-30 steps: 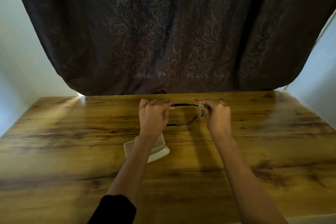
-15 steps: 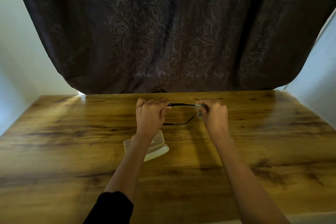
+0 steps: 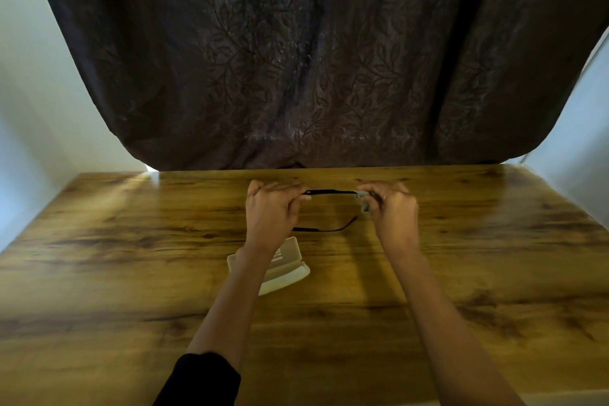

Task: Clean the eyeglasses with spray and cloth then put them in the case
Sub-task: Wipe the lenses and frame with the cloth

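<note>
- Curtain [image 3: 313, 59]: we are seeing a dark, leaf-patterned fabric hanging behind the far edge of the table and filling the upper part of the view, with pale wall showing on either side.
- Table [image 3: 478, 273]: a glossy wood-grain surface is carrying all the items; we are looking down on it from the near edge.
- Left hand [image 3: 272, 212]: we are observing it curled closed around the left end of the eyeglasses, held above the far middle of the table; a black sleeve [image 3: 201, 379] is covering the upper forearm.
- Right hand [image 3: 393, 209]: it is closing its fingers on a small grey cloth pressed against the right end of the frame.
- Case [image 3: 286, 269]: a pale, translucent case is lying on the table beneath the left wrist, which is partly hiding it; we cannot tell whether it is open or closed.
- Eyeglasses [image 3: 331, 192]: the thin black frame is spanning the gap between the two hands, one temple arm trailing below toward the left.
- Cloth [image 3: 364, 201]: a grey fold is protruding from the right fingers, touching the frame.
</note>
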Motion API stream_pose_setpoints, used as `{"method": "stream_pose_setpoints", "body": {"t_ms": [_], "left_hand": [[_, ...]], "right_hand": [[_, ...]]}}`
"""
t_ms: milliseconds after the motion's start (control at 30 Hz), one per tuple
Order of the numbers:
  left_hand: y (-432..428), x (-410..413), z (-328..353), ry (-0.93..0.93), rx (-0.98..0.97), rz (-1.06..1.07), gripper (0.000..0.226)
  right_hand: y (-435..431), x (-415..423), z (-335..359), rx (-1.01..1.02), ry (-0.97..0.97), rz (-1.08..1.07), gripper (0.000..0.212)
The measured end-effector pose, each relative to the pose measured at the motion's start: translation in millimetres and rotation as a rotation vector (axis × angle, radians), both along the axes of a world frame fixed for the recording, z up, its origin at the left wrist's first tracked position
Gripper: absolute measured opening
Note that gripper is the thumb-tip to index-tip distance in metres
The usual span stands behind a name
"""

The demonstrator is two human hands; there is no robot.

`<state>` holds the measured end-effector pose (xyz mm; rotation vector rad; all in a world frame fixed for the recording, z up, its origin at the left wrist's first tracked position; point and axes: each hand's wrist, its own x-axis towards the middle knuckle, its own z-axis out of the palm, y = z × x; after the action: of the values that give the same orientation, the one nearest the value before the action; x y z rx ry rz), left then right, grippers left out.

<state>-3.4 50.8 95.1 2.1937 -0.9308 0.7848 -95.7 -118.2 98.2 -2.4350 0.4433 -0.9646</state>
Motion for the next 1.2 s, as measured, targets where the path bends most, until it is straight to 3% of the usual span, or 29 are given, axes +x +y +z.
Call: {"method": "stream_pose_setpoints", "body": {"t_ms": [133,267,567,733,1200], "left_hand": [[-6.7,-0.7,1.8,0.016,-0.006,-0.005,0.015],[-11.8,-3.1,0.1,-0.014,0.009,-0.019,0.016],[-3.7,2.3,2.4,-0.009,-0.015,-0.015,0.013],[-8.3,-0.7,-3.0,-0.023,0.005,-0.024,0.016],[-1.3,5.7,5.3,0.116,-0.037,0.005,0.014]], "right_hand": [[10.7,5.4,-0.5,-0.026,-0.012,-0.023,0.023],[36.3,10.8,-4.7,-0.124,-0.03,0.107,0.029],[4.3,2.7,-4.5,-0.013,-0.061,-0.04,0.023],[36.0,11.4,-6.2,-0.117,-0.042,0.088,0.027],[-25.8,8.8,-1.5,0.069,0.015,-0.046,0.023]]}}
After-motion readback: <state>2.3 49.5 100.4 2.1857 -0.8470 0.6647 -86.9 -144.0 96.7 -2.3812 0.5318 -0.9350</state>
